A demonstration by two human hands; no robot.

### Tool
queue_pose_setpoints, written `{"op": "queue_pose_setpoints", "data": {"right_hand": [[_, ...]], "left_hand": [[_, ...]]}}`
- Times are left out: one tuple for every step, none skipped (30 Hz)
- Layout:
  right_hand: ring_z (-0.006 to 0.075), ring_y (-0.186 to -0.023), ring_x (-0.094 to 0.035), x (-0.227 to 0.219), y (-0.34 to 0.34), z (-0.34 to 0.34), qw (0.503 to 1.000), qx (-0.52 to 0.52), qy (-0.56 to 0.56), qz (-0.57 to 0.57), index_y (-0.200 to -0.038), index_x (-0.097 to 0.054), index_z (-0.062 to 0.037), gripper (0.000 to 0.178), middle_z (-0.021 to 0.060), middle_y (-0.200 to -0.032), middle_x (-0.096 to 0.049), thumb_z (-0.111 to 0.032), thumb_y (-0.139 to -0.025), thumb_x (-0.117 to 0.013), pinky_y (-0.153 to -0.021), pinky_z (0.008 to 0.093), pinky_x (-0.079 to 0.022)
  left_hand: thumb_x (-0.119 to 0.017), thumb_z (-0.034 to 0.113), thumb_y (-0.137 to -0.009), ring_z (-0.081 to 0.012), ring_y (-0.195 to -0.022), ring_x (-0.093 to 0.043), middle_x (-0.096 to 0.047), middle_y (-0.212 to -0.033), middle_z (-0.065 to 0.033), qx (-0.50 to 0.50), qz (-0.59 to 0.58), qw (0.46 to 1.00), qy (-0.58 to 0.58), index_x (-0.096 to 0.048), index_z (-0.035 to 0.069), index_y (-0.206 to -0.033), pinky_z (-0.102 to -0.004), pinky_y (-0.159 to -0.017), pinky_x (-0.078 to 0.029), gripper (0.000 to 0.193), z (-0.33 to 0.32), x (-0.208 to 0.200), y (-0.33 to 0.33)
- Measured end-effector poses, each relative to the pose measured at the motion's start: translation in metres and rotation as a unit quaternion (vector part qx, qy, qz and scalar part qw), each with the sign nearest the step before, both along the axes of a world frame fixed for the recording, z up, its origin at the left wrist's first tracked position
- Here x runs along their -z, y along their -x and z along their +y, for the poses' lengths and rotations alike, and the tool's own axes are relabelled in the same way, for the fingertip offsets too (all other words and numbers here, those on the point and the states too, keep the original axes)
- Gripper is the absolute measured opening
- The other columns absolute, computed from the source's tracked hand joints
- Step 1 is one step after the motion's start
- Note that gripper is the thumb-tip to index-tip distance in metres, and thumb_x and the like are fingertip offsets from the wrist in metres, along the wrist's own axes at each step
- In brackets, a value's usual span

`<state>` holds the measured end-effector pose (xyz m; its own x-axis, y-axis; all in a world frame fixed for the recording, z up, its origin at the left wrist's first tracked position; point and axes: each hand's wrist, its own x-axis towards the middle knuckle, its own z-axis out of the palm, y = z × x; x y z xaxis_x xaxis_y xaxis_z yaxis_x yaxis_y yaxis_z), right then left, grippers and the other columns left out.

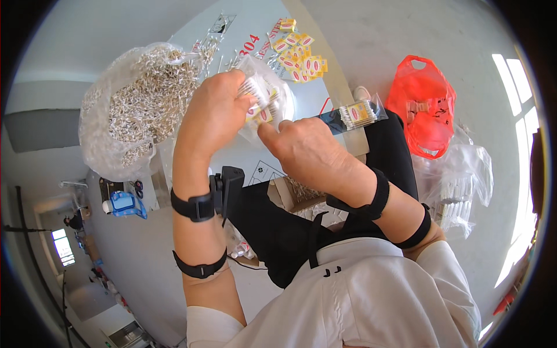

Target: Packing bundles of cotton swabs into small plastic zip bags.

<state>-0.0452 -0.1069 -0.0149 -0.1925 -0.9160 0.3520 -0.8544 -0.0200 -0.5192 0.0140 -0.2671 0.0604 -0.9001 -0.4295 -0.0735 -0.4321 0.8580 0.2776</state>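
Observation:
Over the table's near edge, my left hand (pixel 214 113) is closed around cotton swabs (pixel 250 87) with yellow-and-white cards (pixel 264 114) against them. A clear plastic bag (pixel 281 87) lies around and behind these. My right hand (pixel 313 152) is just to the right and nearer to me, its fingers curled and their tips at the bag's lower side. Whether those fingertips pinch the film or something small is hidden. Beyond my right hand, a clear packet of cotton swabs with a yellow card (pixel 357 115) rests by my right leg.
A big clear bag of loose cotton swabs (pixel 154 87) stands at the left of the table (pixel 200 35). Several small yellow cards (pixel 301 57) are piled at the far right. A red plastic bag (pixel 422 104) and clear bags of white sticks (pixel 455 197) are on the right. An open carton (pixel 282 194) sits below my hands.

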Motion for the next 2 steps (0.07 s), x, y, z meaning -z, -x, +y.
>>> {"op": "queue_pose_setpoints", "data": {"right_hand": [[0.0302, -0.056, -0.061, 0.0049, 0.0007, -0.0019, 1.0, -0.013, 0.003, 0.003, -0.112, -0.054, -0.0038, 0.043, 0.0105, -0.062, -0.057, 0.001, -0.07, -0.06, -0.051, 0.0371, -0.049], [0.0302, -0.056, -0.061, 0.0061, 0.0024, -0.0028, 1.0, -0.011, 0.004, 0.002, -0.112, -0.054, -0.0038, 0.043, 0.0105, -0.062, -0.057, 0.001, -0.07, -0.06, -0.051, 0.0371, -0.049]], "left_hand": [[-0.07, 0.016, -0.077, -0.0333, -0.074, -0.062, -0.062, -0.082, -0.0219, -0.019, -0.053, 0.989, -0.135, -0.058, 0.0, -0.091, -0.0425, -0.069, -0.047, 0.024, -0.0088, 0.0034, 0.004], [-0.072, 0.019, -0.076, -0.0339, -0.078, -0.064, -0.062, -0.085, -0.0233, 0.002, -0.079, 0.987, -0.14, -0.059, 0.001, -0.094, -0.043, -0.071, -0.048, 0.028, -0.0153, 0.0074, 0.0065]]}}
